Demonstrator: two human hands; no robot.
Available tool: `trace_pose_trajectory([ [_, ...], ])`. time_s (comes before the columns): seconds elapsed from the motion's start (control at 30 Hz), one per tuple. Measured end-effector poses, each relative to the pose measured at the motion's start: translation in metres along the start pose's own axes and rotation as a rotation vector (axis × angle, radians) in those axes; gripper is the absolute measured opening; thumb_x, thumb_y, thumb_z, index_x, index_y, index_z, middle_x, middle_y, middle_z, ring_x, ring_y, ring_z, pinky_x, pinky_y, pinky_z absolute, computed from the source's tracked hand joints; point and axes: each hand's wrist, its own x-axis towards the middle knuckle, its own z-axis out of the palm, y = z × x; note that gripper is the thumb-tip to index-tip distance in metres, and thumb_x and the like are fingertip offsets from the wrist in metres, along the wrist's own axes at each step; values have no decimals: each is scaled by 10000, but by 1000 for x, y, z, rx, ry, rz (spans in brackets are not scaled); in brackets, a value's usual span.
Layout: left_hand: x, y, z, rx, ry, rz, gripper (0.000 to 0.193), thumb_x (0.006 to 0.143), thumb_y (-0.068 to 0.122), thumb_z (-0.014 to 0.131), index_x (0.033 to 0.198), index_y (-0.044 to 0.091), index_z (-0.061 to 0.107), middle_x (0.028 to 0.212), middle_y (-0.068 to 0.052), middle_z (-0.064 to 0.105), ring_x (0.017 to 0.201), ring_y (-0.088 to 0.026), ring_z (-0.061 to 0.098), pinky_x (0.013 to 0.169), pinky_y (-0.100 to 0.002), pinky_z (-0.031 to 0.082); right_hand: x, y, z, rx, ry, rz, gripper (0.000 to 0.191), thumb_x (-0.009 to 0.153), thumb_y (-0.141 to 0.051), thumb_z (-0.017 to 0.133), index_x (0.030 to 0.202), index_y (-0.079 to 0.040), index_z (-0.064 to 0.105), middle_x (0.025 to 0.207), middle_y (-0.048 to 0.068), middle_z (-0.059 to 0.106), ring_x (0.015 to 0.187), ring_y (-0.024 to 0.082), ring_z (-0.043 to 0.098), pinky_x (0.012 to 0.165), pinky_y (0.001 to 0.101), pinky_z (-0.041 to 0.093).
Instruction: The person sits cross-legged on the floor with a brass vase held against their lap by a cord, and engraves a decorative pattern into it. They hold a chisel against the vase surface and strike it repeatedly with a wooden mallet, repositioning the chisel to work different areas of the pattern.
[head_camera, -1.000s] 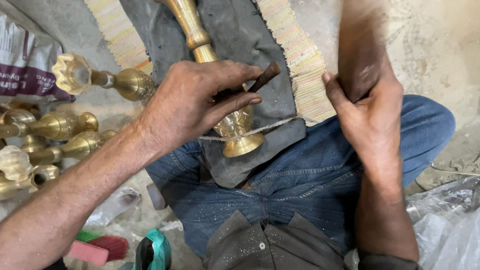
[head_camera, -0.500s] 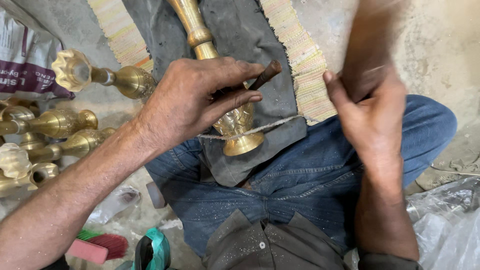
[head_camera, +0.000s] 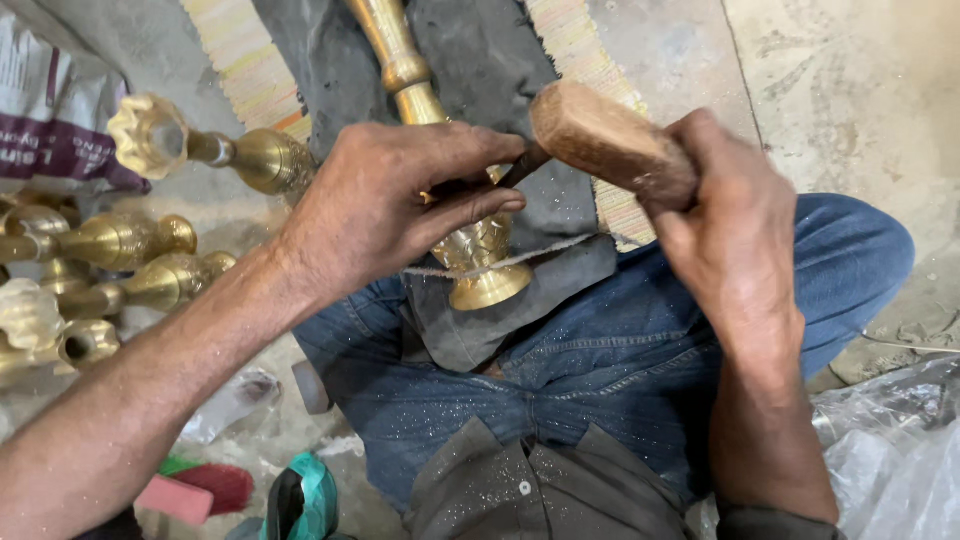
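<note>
Fingers (head_camera: 470, 200) of the left hand (head_camera: 390, 205) pinch a thin chisel (head_camera: 520, 165) against the brass vase (head_camera: 478, 250) on the lap. Right hand (head_camera: 730, 230) is clenched round a wooden mallet (head_camera: 605, 140), its head touching the chisel's end.

Golden brass vase (head_camera: 480, 250) (embossed pattern), brown mallet (head_camera: 610, 140), grey cloth (head_camera: 480, 60).

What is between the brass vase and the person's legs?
In the head view, a dark grey cloth lies under the brass vase, over the blue jeans.
</note>
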Motion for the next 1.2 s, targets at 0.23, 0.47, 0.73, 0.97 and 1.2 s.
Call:
trace_pose_trajectory([
  [0.23, 1, -2, 0, 17, 13, 36, 361, 1015, 243, 764, 1309, 48, 685, 1158, -108, 767, 953, -209, 776, 819, -334, 656, 4, -10, -5, -158, 112, -40, 237, 913, -45, 822, 1019, 19, 620, 863, 162, 704, 768, 290, 694, 684, 376, 534],
  [0.47, 1, 2, -2, 4, 11, -3, 369, 985, 244, 785, 1275, 36, 694, 1133, -122, 770, 913, -216, 778, 784, -338, 655, 6, -16, -8, -201, -14, 30, 193, 933, -23, 775, 1054, 28, 634, 834, 190, 693, 739, 287, 714, 643, 375, 531],
  [0.73, 0, 5, -3, -35, 22, -4, 360, 984, 234, 795, 1275, 50, 691, 1131, -103, 771, 940, -205, 787, 806, -329, 661, 4, -11, -9, -63, 51, 93, 222, 898, 60, 653, 1116, 33, 624, 845, 146, 699, 780, 217, 728, 693, 338, 559],
  [0.97, -2, 2, -1, -36, 39, 5, 359, 999, 237, 781, 1302, 70, 687, 1139, -88, 771, 938, -193, 789, 819, -311, 666, 4, -5, -6, -153, 76, -143, 224, 954, 20, 761, 1103, 50, 596, 984, 179, 706, 896, 245, 725, 749, 326, 582],
  [1.2, -2, -3, -1, 12, 22, 27, 357, 1014, 237, 762, 1313, 59, 680, 1176, -101, 762, 971, -209, 782, 838, -331, 661, 7, -11, -11, -309, 78, -101, 243, 925, -41, 809, 1028, 10, 595, 872, 177, 697, 836, 290, 707, 741, 398, 546],
])
